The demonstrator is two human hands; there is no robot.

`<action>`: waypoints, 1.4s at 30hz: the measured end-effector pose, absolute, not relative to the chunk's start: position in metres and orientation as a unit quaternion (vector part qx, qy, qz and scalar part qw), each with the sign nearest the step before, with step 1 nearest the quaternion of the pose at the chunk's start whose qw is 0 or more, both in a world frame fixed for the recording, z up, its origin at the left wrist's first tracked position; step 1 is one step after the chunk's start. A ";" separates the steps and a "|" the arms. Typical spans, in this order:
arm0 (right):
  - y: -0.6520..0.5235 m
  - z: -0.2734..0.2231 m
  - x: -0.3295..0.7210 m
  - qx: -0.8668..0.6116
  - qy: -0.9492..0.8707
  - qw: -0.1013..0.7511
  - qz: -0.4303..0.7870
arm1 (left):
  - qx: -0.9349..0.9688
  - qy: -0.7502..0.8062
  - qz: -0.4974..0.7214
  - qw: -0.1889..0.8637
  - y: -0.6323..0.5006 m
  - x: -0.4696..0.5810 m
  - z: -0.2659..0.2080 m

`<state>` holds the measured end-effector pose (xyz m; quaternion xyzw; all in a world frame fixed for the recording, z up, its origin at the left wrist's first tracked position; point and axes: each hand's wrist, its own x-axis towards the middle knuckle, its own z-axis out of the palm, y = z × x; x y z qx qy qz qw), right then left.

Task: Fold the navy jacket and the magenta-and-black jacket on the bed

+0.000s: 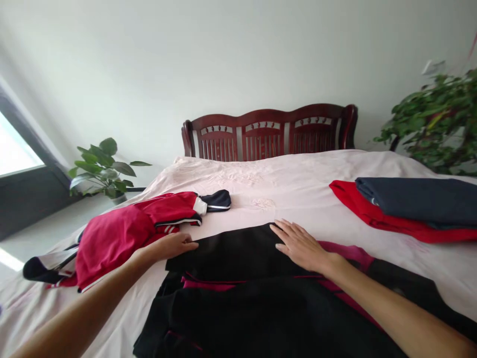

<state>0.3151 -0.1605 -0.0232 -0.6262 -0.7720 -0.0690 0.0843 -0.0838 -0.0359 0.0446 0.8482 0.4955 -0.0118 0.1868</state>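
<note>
A black garment with magenta trim (290, 308) lies partly folded on the bed right in front of me; whether it is a jacket or something else I cannot tell. At the far left corner of its folded part is my left hand (179, 245), its fingers curled in and the thumb against the cloth edge. My right hand (300, 248) rests on the far edge of the same garment, palm down with fingers stretched out. To the left of my left hand lies a red jacket (119, 228) with navy and white parts, loosely bunched.
Folded dark blue cloth (421, 201) on folded red cloth (346, 194) sits to the right. A pale pink sheet (290, 174) covers the bed, with a dark wooden headboard (263, 136) behind. Leafy plants stand at left (102, 166) and right (443, 119).
</note>
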 end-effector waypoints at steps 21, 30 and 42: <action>-0.166 -0.015 0.291 -0.695 -0.716 0.061 0.013 | 0.868 0.481 0.123 0.014 -0.091 -0.089 0.045; -0.238 -0.035 0.246 -0.709 -0.704 0.052 0.007 | 0.925 0.372 0.062 -0.041 -0.111 -0.079 -0.039; -0.331 -0.013 0.351 -0.757 -0.640 0.115 -0.060 | 0.937 0.312 0.153 -0.033 -0.139 -0.170 -0.017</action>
